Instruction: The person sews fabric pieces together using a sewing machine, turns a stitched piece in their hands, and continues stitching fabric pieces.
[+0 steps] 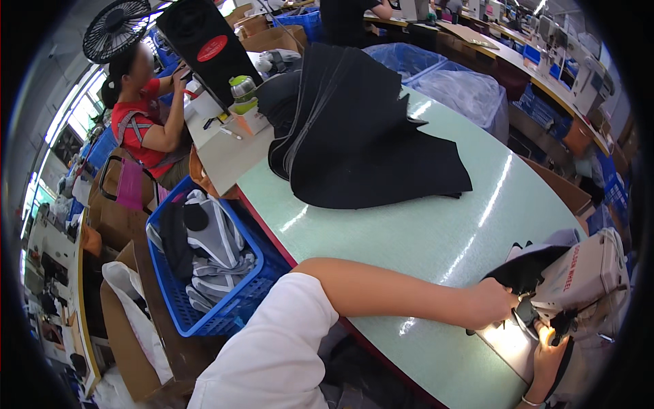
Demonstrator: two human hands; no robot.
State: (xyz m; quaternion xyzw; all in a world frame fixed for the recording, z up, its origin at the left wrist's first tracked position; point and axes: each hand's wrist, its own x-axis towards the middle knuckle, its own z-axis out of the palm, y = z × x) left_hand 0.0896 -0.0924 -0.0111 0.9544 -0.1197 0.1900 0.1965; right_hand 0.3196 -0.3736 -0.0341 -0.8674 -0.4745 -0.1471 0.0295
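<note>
At the right edge of the table stands a white sewing machine [580,274], with its lamp lighting the plate below the needle. My left hand [488,304] reaches across from the lower left, its fingers curled in on a black fabric piece [521,268] at the machine's head. My right hand [547,351] is close under the machine head, on the near side of the needle area, its fingers bent together. A small grey piece [524,323] lies between both hands. The machine head and the fingers hide part of what the right hand holds.
A tall fanned stack of black cut panels [371,146] lies on the pale green table [327,238]. Left of the table, a blue basket [178,310] holds grey and black pieces. A person in red [146,123] sits at the far left, near a green-lidded jar [242,90].
</note>
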